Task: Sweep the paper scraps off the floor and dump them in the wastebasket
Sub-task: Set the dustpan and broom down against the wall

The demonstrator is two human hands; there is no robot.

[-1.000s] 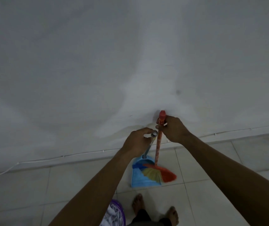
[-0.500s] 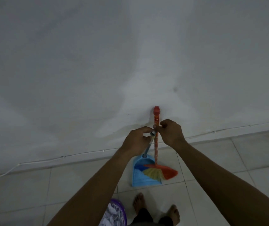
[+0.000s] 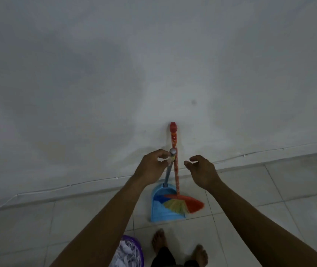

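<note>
Broom handle (image 3: 173,140) beside spread-fingered right hand (image 3: 202,172), untouched; left hand (image 3: 150,168) pinches dustpan handle (image 3: 167,174).

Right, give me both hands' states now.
Left hand: pinching the grey metal dustpan handle.
Right hand: open, holding nothing, beside the orange patterned broom handle.

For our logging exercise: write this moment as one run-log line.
left hand: pinches dustpan handle | right hand: open, beside broom | broom: leaning on wall, bristles over dustpan | wastebasket: holds paper scraps
</note>
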